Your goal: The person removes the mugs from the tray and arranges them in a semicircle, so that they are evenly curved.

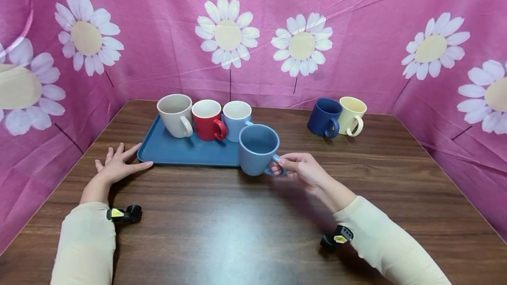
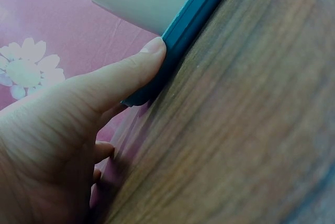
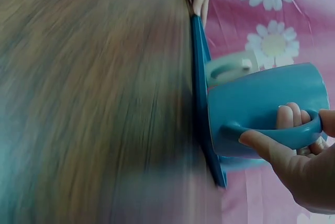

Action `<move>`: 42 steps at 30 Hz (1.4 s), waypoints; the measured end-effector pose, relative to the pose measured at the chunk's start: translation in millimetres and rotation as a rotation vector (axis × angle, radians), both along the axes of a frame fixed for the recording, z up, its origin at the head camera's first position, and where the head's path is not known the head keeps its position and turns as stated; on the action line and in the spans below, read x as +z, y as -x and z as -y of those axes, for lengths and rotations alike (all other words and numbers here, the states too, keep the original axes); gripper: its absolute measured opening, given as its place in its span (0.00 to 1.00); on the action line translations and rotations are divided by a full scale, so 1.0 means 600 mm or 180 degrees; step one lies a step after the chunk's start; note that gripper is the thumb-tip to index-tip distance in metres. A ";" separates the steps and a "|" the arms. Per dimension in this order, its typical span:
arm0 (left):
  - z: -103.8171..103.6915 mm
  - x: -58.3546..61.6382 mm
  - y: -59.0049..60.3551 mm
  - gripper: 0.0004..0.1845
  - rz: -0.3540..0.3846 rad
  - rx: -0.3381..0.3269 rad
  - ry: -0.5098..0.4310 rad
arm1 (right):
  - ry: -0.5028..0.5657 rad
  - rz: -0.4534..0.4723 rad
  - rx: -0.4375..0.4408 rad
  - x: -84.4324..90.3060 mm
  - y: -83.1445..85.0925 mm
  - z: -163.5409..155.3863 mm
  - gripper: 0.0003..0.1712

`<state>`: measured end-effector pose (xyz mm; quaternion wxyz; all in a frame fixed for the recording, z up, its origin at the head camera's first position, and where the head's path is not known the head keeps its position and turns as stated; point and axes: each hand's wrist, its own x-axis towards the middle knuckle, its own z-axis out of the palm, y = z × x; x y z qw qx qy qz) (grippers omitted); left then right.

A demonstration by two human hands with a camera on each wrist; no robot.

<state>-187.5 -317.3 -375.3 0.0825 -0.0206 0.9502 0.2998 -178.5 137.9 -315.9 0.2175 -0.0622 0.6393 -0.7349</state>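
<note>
My right hand (image 1: 295, 167) grips the handle of a blue mug (image 1: 258, 148) and holds it at the front right corner of the blue tray (image 1: 178, 151); in the right wrist view the blue mug (image 3: 261, 103) hangs over the tray's edge (image 3: 201, 103), fingers (image 3: 290, 122) through the handle. On the tray stand a beige mug (image 1: 175, 115), a red mug (image 1: 207, 119) and a light blue mug (image 1: 236, 118). My left hand (image 1: 119, 164) lies flat on the table, fingers straight; its thumb (image 2: 125, 80) touches the tray's left edge (image 2: 193, 25).
A dark blue mug (image 1: 325, 117) and a pale yellow mug (image 1: 351, 115) stand on the wooden table (image 1: 237, 223) at the back right. Pink cloth with daisies (image 1: 225, 34) walls in the table on three sides.
</note>
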 end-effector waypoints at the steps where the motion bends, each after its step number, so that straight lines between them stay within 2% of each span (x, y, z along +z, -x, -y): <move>1: 0.000 0.000 0.000 0.49 -0.0003 0.0002 -0.0002 | 0.0005 0.0003 -0.0019 0.000 0.001 -0.007 0.10; 9: 0.003 -0.004 0.002 0.49 -0.0015 -0.0005 -0.0005 | 0.0026 -0.0123 -0.0180 -0.002 0.016 -0.058 0.13; 17: 0.000 -0.002 0.002 0.49 -0.0022 -0.0003 -0.0010 | 0.0174 -0.0037 -0.0465 0.000 0.040 -0.089 0.16; 23: -0.001 -0.001 0.000 0.49 -0.0011 -0.0001 -0.0040 | 0.0173 0.0014 -0.0664 -0.003 0.062 -0.103 0.15; 28: 0.000 -0.002 0.000 0.49 -0.0025 -0.0004 -0.0012 | 0.0167 -0.0076 -0.0727 -0.020 0.087 -0.116 0.13; 32: 0.000 -0.002 0.000 0.49 -0.0033 -0.0010 -0.0016 | 0.0214 -0.0012 -0.0796 -0.030 0.106 -0.124 0.13; 42: -0.001 -0.002 -0.001 0.49 -0.0035 -0.0004 -0.0033 | 0.0260 0.0135 -0.1064 -0.020 0.126 -0.120 0.16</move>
